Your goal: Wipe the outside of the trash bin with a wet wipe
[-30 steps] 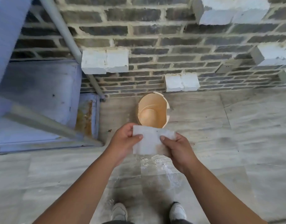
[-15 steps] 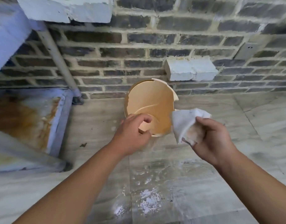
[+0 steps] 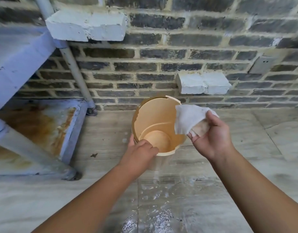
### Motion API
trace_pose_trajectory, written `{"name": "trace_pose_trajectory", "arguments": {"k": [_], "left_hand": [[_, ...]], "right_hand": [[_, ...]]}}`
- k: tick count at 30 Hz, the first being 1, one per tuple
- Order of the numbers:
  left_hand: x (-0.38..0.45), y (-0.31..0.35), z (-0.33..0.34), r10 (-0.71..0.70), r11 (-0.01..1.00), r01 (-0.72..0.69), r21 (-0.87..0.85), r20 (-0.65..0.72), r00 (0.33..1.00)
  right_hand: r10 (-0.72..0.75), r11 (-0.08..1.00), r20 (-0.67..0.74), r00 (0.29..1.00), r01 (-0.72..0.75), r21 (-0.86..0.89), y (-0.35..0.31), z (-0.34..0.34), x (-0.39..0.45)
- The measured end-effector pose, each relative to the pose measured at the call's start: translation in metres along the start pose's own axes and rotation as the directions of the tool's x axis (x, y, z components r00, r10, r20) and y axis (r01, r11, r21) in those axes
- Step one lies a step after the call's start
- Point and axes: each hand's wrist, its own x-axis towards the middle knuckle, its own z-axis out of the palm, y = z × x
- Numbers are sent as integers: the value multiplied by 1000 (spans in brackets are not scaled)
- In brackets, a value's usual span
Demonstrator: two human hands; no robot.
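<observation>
The tan trash bin [image 3: 155,121] stands empty on the floor [image 3: 212,182]; my left hand [image 3: 139,153] pinches its near rim, my right hand [image 3: 212,137] pinches the wet wipe [image 3: 187,120].

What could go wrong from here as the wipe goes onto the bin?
1. The left hand pinches only the near rim of the trash bin; sideways wiping could tip or spin it.
2. The rim looks chipped at the far edge, so it might snag the wet wipe or scrape fingers.
3. The floor underfoot looks wet, so slipping is possible.
</observation>
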Motion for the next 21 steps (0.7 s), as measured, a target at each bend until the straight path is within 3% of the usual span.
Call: {"name": "trace_pose_trajectory", "arguments": {"k": [5,8,10,12,14,16,17,18,21], "left_hand": [[-38,3,-5,182,983,-182,-12,-34,983],[-56,2,-11,307,950,-310,-35,-87,948],[-68,7,-12,337,940,-340,-33,-62,939],[-79,15,-8,322,946,-322,-38,-29,946],[-84,21,-3,327,944,-327,-47,4,945],[-83,22,1,353,936,-353,-15,23,935],[-81,21,3,357,934,-358,1,25,934],[-80,20,4,357,934,-357,11,23,934],[-78,21,9,364,931,-365,-13,-39,930]], "right_hand": [[-16,997,-111,994,7,-80,3,-9,6],[-225,937,-114,968,183,-296,15,7,15],[-423,776,-21,906,350,-525,26,20,24],[-489,503,175,855,440,-744,48,27,32],[-387,225,335,859,441,-869,76,22,42],[-131,-106,447,885,436,-894,103,13,47],[-30,-219,461,887,444,-869,113,12,45],[18,-236,476,879,466,-853,122,13,40],[49,-39,525,850,527,-849,135,27,11]]}}
